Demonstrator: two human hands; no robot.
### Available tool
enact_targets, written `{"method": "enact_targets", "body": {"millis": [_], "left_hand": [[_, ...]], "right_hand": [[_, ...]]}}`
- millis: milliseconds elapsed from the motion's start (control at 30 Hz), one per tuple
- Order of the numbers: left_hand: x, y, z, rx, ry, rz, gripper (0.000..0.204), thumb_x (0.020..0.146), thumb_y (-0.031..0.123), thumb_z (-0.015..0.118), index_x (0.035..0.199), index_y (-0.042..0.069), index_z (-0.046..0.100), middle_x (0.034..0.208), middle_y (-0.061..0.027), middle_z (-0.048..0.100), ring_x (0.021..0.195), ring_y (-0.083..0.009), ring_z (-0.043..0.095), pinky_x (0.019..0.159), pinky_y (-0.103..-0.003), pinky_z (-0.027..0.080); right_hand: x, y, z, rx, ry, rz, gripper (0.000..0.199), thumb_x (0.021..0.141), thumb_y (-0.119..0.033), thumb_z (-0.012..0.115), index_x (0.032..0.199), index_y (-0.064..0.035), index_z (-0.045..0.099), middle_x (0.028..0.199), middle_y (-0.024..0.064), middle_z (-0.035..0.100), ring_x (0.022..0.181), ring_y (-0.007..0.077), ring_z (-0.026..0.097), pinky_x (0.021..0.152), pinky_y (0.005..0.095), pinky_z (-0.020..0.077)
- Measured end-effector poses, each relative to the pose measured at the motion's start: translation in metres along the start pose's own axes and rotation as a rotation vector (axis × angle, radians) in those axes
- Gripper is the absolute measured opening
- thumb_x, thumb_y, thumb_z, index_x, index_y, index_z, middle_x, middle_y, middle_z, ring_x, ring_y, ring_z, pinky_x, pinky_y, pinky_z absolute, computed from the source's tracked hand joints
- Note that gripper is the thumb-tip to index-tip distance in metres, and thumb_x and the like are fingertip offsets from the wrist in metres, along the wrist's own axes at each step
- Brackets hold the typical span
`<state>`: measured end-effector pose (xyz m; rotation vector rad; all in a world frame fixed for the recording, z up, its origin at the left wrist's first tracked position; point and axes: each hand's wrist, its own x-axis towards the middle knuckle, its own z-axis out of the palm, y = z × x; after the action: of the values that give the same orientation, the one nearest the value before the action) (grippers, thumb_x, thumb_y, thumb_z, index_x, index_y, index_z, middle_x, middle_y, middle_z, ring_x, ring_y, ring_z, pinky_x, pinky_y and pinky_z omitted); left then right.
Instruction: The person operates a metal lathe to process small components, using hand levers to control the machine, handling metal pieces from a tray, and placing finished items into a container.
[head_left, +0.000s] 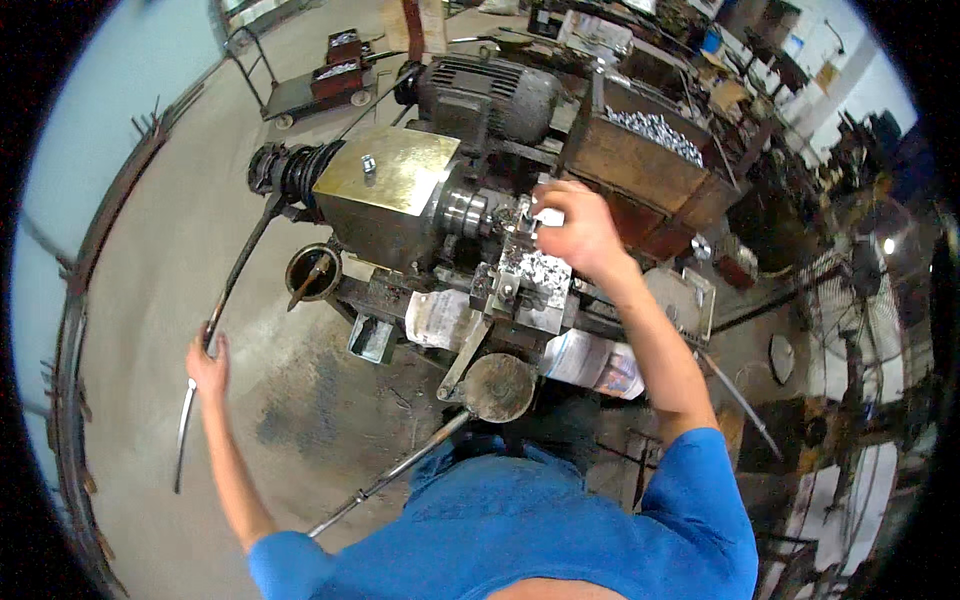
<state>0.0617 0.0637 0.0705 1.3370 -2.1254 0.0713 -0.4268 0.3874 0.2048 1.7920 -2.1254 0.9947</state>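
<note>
My left hand [208, 366] is wrapped round a long metal lever [240, 262] that runs up to the black pulley end of a small lathe. Its bare lower end sticks out below my fist. Over the lathe's slide, my right hand [580, 230] is closed, thumb and fingers curled together beside the chuck [465, 213]; a bright patch shows between them, too small to name. Metal chips [540, 275] cover the slide below. The headstock wears a brass-coloured cover plate [395, 165] with a small metal part [368, 163] standing on it.
Behind the chuck is a motor [488, 95]. A rusty metal bin [630, 165] holds many small shiny parts. A round pot [313, 272] with a brush-like handle hangs at the left front. A round disc [500, 388] and a long bar [415, 455] are near my waist. A trolley [310, 92] stands far left.
</note>
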Motion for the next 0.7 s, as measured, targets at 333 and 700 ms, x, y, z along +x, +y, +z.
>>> {"method": "enact_targets", "body": {"millis": [333, 700], "left_hand": [[-0.108, 0.120, 0.199, 0.061, -0.735, 0.382, 0.029, 0.070, 0.027, 0.062, 0.089, 0.007, 0.058, 0.078, -0.0168, 0.062, 0.076, -0.0341, 0.061, 0.067, -0.044, 0.048], [-0.073, 0.125, 0.199, 0.408, -0.745, 0.751, 0.015, 0.069, 0.019, 0.059, 0.082, 0.011, 0.058, 0.074, -0.0104, 0.062, 0.070, -0.0297, 0.061, 0.060, -0.040, 0.049]], "right_hand": [[-0.245, 0.086, -0.135, -0.238, 0.062, 0.851, 0.038, 0.056, -0.015, 0.062, 0.091, -0.0005, 0.063, 0.104, 0.0170, 0.057, 0.095, 0.0348, 0.055, 0.083, 0.0365, 0.0441], [-0.524, 0.170, -0.197, -1.018, -0.281, 1.492, 0.047, 0.067, -0.021, 0.059, 0.112, -0.0071, 0.053, 0.107, 0.0156, 0.058, 0.104, 0.0315, 0.052, 0.092, 0.0417, 0.0382]]}}
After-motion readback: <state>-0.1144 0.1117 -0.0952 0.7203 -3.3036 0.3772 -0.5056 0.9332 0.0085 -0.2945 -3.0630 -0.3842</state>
